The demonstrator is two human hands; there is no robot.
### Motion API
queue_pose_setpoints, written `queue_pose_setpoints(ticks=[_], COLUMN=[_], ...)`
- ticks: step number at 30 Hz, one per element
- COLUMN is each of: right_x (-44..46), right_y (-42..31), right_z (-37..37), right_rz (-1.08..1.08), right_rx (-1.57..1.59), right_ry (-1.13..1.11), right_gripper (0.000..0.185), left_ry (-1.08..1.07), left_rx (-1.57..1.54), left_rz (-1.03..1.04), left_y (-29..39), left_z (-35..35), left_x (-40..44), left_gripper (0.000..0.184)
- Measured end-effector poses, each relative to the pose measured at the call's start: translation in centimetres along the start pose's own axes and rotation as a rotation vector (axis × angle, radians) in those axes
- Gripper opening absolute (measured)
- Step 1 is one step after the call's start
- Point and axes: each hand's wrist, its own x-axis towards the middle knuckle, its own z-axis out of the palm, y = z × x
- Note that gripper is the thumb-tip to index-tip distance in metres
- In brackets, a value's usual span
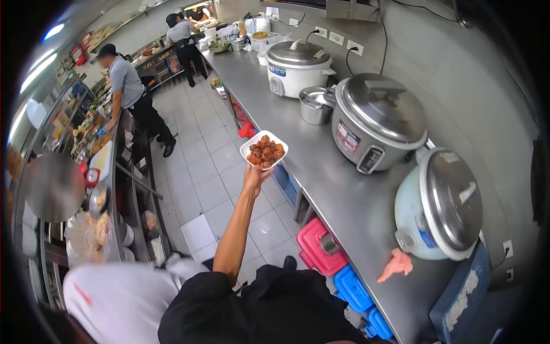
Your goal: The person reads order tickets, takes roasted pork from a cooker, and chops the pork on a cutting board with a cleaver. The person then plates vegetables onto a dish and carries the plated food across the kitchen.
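My left hand [256,179] is stretched out in front of me, closed on a small white square bowl [245,150] from below and the near side. Glossy red-brown sauced chunks of food [266,152] are heaped in the bowl. It is held level over the aisle, beside the edge of the steel counter [309,152]. My right hand does not show.
Large lidded rice cookers [378,123] and a steel pot [315,106] line the counter. A pink cloth [396,265] lies near its front. Pink [321,246] and blue bins [352,286] stand below. A person in white [126,298] is close on my left; other people [129,86] work farther off.
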Motion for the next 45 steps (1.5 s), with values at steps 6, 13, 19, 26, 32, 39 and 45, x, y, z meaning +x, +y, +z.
queue_pose_setpoints(ticks=[6,13,19,26,32,39,45], right_x=[11.2,14.9,9.9,-6.7,-8.5,-18.1,-28.3], right_y=[-14.8,-21.9,-23.3,-21.5,-26.1,-23.5,-23.8], right_z=[11.2,22.3,28.6,40.0,44.2,42.6,36.0], right_rz=[-0.025,0.151,0.347,0.349,0.76,0.778,0.535], right_rx=[0.053,0.085,0.136,-0.428,0.363,0.371,0.155], right_ry=[-0.027,0.16,0.402,0.856,1.295,1.32,1.366], right_gripper=[0.029,0.031,0.032,0.035,0.052,0.047,0.037], left_ry=[0.067,0.054,0.128,-0.543,-0.944,-1.817,-2.07], left_rx=[0.024,-0.04,-0.076,1.241,0.559,0.452,0.987], left_rz=[0.003,0.071,0.189,1.367,0.761,-0.027,-0.675], left_y=[2.8,7.0,10.5,8.0,-5.9,-11.2,-18.4], left_z=[-3.3,-7.0,-11.5,-10.7,2.1,4.3,6.4], left_x=[22.0,50.1,68.2,62.3,32.6,9.7,-9.1], left_gripper=[0.048,0.045,0.049,0.036,0.034,0.019,0.034])
